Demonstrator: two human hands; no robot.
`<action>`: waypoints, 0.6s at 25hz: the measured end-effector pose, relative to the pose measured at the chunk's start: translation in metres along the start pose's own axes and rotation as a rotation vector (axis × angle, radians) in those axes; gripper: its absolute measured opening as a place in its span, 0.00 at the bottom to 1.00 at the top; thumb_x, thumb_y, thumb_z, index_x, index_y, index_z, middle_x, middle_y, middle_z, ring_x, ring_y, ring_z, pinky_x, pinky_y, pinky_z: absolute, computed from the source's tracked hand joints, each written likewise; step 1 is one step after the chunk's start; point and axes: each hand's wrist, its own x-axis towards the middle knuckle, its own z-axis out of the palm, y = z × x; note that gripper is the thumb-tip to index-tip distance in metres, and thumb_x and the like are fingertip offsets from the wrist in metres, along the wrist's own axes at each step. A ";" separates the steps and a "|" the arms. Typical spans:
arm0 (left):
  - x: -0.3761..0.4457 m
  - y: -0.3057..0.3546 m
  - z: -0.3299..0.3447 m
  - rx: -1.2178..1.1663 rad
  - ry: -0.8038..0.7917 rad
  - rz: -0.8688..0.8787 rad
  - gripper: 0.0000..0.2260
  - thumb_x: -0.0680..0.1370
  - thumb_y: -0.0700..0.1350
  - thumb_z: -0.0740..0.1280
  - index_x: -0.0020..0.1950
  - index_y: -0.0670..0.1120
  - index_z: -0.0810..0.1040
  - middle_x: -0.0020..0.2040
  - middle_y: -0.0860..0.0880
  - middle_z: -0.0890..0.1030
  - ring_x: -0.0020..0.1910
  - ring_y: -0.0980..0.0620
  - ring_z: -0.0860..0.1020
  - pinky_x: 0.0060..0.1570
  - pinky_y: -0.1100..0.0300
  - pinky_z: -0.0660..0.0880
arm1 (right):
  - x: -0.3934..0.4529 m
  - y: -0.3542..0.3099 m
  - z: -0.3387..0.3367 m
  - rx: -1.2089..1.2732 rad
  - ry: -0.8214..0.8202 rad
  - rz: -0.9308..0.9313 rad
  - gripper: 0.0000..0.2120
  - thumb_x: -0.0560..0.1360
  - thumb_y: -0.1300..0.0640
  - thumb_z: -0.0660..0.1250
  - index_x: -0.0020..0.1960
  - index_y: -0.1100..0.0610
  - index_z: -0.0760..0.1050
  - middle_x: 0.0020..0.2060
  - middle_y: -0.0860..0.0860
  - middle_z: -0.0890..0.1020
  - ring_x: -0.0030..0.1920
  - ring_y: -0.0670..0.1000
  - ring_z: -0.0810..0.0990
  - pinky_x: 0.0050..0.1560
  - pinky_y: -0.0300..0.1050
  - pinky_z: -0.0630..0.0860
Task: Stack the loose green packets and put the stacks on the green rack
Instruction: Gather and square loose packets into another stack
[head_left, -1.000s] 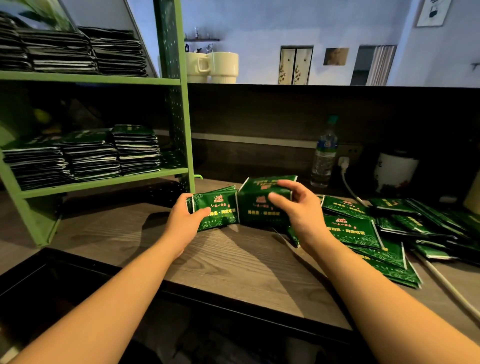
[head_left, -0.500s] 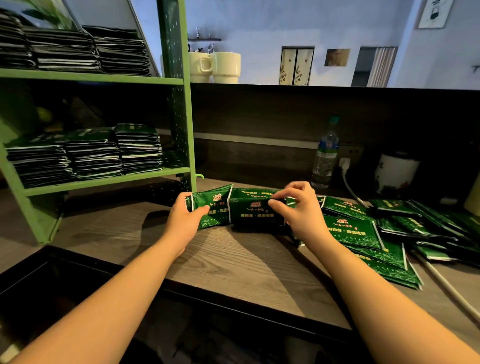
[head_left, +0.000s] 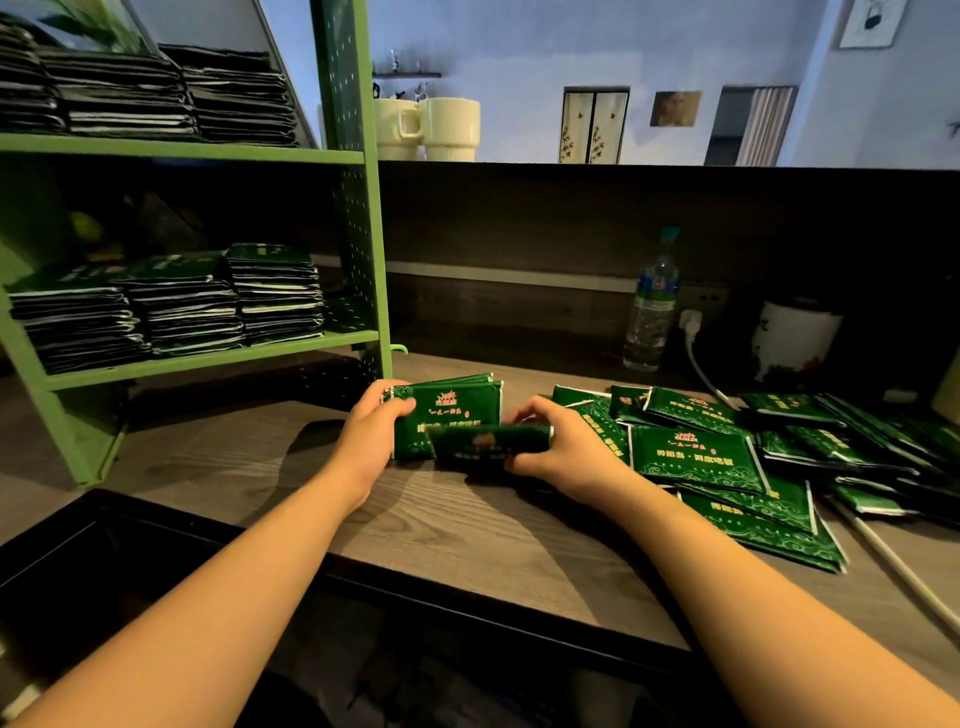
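Note:
My left hand (head_left: 370, 434) grips the left end of a small bundle of green packets (head_left: 451, 410) standing tilted on the wooden counter. In front of that bundle my right hand (head_left: 558, 447) holds a second, blurred bunch of packets (head_left: 483, 447), lying low and overlapping it. A loose heap of green packets (head_left: 696, 452) spreads over the counter to the right of my right hand. The green rack (head_left: 208, 358) stands at the left; its middle shelf carries three stacks of packets (head_left: 182, 306) and its top shelf carries more stacks (head_left: 156, 93).
A water bottle (head_left: 652, 306) stands at the back wall, beside a plugged-in white cable (head_left: 706, 374) and a white jar (head_left: 792, 338). Two cream mugs (head_left: 431, 130) sit on the ledge above. A dark recess (head_left: 156, 597) lies below the counter's front edge.
My right hand has brought its packets down and leftward, from raised beside the left bundle to low in front of it. The left hand has stayed on its bundle.

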 end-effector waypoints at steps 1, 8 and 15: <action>-0.001 0.000 0.000 0.017 -0.017 0.004 0.07 0.82 0.48 0.64 0.56 0.47 0.77 0.56 0.44 0.81 0.57 0.46 0.79 0.51 0.56 0.75 | -0.001 -0.002 -0.001 0.051 0.021 0.008 0.17 0.69 0.62 0.77 0.52 0.50 0.76 0.46 0.47 0.83 0.46 0.43 0.83 0.42 0.33 0.77; -0.006 -0.001 0.000 0.241 -0.112 0.133 0.18 0.71 0.37 0.78 0.55 0.53 0.79 0.54 0.49 0.83 0.56 0.48 0.82 0.54 0.51 0.80 | 0.001 -0.010 0.018 -0.106 0.208 0.049 0.38 0.69 0.52 0.78 0.72 0.54 0.62 0.66 0.48 0.72 0.65 0.47 0.72 0.67 0.43 0.70; -0.009 0.001 0.004 0.225 -0.235 0.045 0.18 0.75 0.30 0.69 0.59 0.49 0.73 0.52 0.46 0.81 0.55 0.47 0.80 0.56 0.52 0.78 | -0.001 -0.007 0.023 -0.037 -0.046 0.094 0.35 0.80 0.55 0.64 0.78 0.50 0.46 0.66 0.53 0.74 0.63 0.50 0.75 0.68 0.48 0.70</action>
